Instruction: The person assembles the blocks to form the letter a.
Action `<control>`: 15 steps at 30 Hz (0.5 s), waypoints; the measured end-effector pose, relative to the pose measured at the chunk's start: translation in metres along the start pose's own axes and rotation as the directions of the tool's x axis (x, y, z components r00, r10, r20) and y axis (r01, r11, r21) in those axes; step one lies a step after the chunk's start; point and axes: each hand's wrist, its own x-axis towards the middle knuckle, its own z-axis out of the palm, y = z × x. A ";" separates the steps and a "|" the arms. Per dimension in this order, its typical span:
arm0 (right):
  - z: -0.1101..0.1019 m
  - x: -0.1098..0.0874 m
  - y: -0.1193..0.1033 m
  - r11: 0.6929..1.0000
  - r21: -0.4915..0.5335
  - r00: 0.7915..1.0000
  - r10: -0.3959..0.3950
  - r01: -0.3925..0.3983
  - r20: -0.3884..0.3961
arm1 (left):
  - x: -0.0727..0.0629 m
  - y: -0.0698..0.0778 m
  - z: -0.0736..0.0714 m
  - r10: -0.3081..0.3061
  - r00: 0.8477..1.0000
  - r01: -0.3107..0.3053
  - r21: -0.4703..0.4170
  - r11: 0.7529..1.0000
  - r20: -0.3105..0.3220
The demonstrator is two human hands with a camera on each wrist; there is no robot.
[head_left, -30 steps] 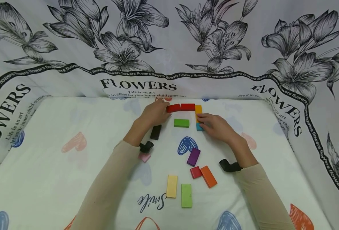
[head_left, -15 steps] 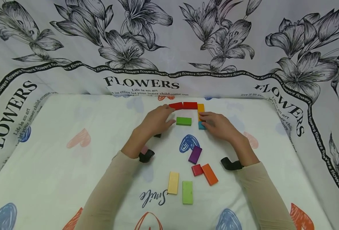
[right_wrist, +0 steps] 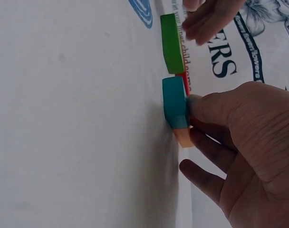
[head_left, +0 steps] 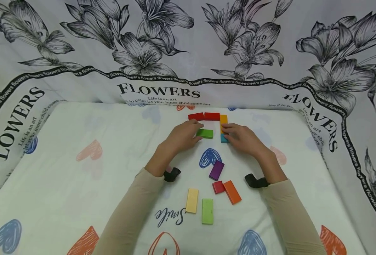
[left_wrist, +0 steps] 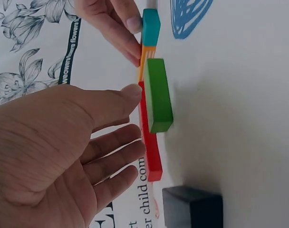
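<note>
My left hand [head_left: 183,136] reaches over the left end of a green block [head_left: 206,134], thumb on its near side and fingers towards its far side. In the left wrist view the thumb tip is right by the green block, with the other fingers loosely bent and spread. My right hand [head_left: 243,138] touches a yellow-orange block [head_left: 223,119] and the teal block [head_left: 224,139] at its near end with its fingertips. Two red blocks, a left one [head_left: 195,116] slightly angled and a right one [head_left: 211,116], form a row running left from the yellow-orange block.
Nearer on the heart-print cloth [head_left: 54,184] lie purple [head_left: 216,170], small red [head_left: 218,187], orange [head_left: 232,192], pale yellow [head_left: 192,200] and light green [head_left: 207,211] blocks. A black block [left_wrist: 192,206], hidden in the head view, stands near the left hand.
My left hand has left the end of the left red block and moved right and nearer, over the green block. The right hand stays at the yellow-orange and teal blocks.
</note>
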 end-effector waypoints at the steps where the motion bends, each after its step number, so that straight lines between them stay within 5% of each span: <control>1: 0.000 0.000 0.001 1.000 -0.003 1.000 0.005 -0.005 -0.002 | 0.002 0.002 0.002 0.008 1.000 -0.008 -0.002 1.000 -0.001; 7: 0.001 -0.004 0.009 1.000 -0.023 1.000 -0.004 0.004 0.000 | 0.007 0.010 0.014 0.045 0.999 -0.045 0.007 0.999 0.004; 15: 0.000 -0.001 0.006 0.999 0.001 0.999 -0.032 0.032 -0.016 | 0.008 0.013 0.011 0.036 0.999 -0.036 0.093 0.995 -0.004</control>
